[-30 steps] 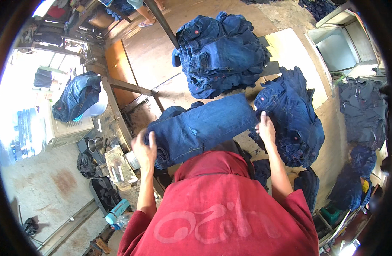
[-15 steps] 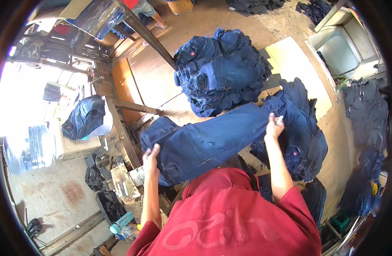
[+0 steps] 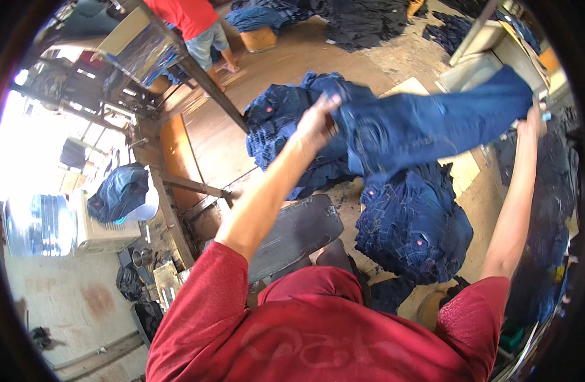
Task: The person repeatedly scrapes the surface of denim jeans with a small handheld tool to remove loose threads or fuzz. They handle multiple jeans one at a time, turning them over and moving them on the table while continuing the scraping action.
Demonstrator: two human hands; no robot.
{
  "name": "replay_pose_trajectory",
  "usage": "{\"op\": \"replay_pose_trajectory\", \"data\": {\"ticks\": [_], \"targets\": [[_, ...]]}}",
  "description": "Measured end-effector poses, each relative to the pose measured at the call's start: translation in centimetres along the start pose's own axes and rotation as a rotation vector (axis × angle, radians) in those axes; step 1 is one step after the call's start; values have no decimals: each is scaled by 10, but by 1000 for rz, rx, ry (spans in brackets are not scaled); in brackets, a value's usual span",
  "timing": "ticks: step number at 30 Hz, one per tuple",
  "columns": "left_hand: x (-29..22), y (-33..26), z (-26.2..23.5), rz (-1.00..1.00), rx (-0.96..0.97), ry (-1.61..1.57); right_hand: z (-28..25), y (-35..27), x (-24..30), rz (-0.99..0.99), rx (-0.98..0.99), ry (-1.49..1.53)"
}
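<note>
A pair of blue jeans (image 3: 432, 130) is stretched between my hands, raised over two heaps of denim. My left hand (image 3: 319, 122) is closed on the wide waist end, slightly blurred. At the far right, my right hand (image 3: 531, 121) grips the leg end, with a small pale object showing by its fingers that I cannot make out. Partly hidden behind the raised jeans is the farther jeans pile (image 3: 270, 118). The nearer jeans pile (image 3: 410, 229) lies below them on the floor. In front of my legs a dark, worn board (image 3: 299, 232) is bare.
A wooden post (image 3: 200, 73) and bench frame stand at left. Near them are a water bottle (image 3: 41, 219) and a denim bundle (image 3: 119, 191). A person in red (image 3: 189, 19) stands at the back. Dark cloth heaps (image 3: 362, 25) lie far off, and more dark cloth (image 3: 537, 191) lies right.
Both hands have lifted the jeans up, away and to the right, off the dark board, which now shows. My view has shifted, and more of the person in red appears.
</note>
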State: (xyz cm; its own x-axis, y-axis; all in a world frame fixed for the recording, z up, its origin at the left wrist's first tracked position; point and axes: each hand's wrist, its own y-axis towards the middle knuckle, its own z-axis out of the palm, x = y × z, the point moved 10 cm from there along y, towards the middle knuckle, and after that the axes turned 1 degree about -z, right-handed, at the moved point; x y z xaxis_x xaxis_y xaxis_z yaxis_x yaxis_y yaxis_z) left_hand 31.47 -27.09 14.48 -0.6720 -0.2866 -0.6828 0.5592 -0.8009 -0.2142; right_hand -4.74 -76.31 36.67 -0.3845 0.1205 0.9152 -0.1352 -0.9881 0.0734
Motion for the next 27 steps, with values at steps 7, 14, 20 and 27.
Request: {"op": "replay_pose_trajectory", "data": {"ticks": [7, 14, 20, 27], "targets": [[-148, 35, -99, 243, -81, 156, -12, 16, -51, -10, 772, -866], [-148, -134, -423, 20, -865, 379, -270, -168, -229, 143, 1234, -1647], [-55, -222, -431, -209, -825, 625, -410, -277, -227, -188, 1271, -1937], [74, -161, -187, -133, -309, 823, -421, -291, -218, -343, 1094, -2039]]}}
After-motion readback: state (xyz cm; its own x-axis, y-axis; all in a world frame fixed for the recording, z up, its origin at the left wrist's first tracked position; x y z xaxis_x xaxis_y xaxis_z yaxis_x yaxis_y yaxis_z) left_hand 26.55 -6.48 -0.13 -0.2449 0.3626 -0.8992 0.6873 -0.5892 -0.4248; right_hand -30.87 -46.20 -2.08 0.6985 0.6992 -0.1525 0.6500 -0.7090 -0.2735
